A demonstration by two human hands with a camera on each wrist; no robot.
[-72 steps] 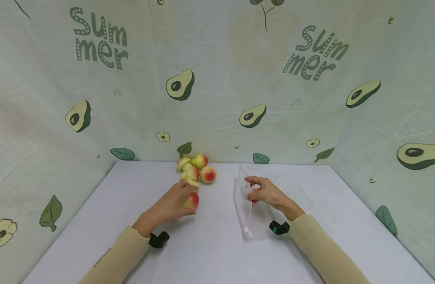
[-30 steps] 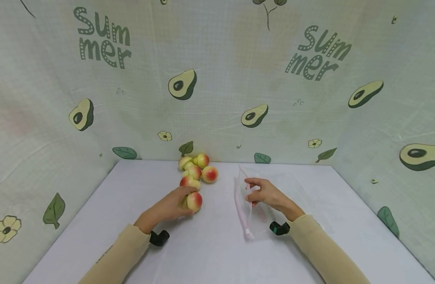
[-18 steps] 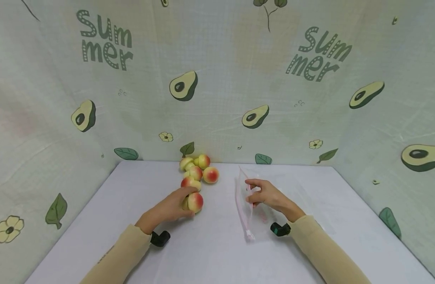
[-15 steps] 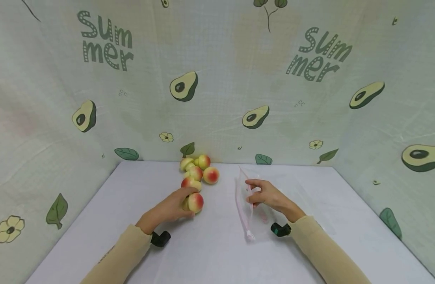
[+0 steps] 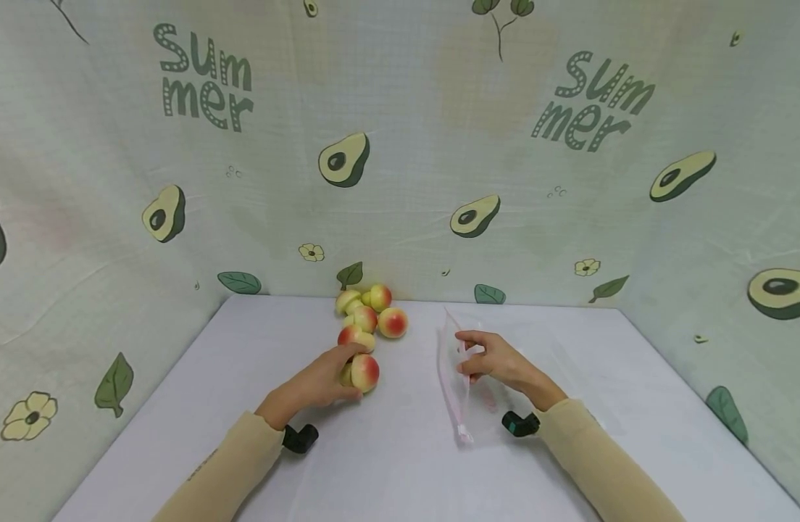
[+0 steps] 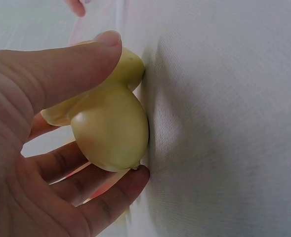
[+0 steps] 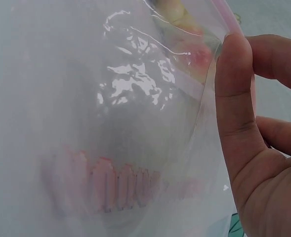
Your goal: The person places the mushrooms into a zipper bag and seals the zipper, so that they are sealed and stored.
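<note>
My left hand (image 5: pixel 322 377) has thumb and fingers around a yellow-and-red mushroom-shaped piece (image 5: pixel 364 373) low at the white table. In the left wrist view, the thumb lies across the yellow piece (image 6: pixel 113 128) and the fingers curl along its far side. Several similar pieces (image 5: pixel 393 323) lie in a cluster just beyond that hand. My right hand (image 5: pixel 501 362) pinches the pink-edged mouth of a clear zip bag (image 5: pixel 453 391) between thumb and fingers. In the right wrist view, the see-through bag (image 7: pixel 135 123) spreads left of the hand, with pink print low on it.
The white table (image 5: pixel 400 471) meets a cloth backdrop (image 5: pixel 400 246) printed with avocados and leaves, which also rises at both sides. The bag's slider end (image 5: pixel 464 435) points toward the front of the table.
My left hand has come down a little off the piece behind it, whose red side now shows. The held piece shows more of its red face. My right hand keeps its pinch on the bag.
</note>
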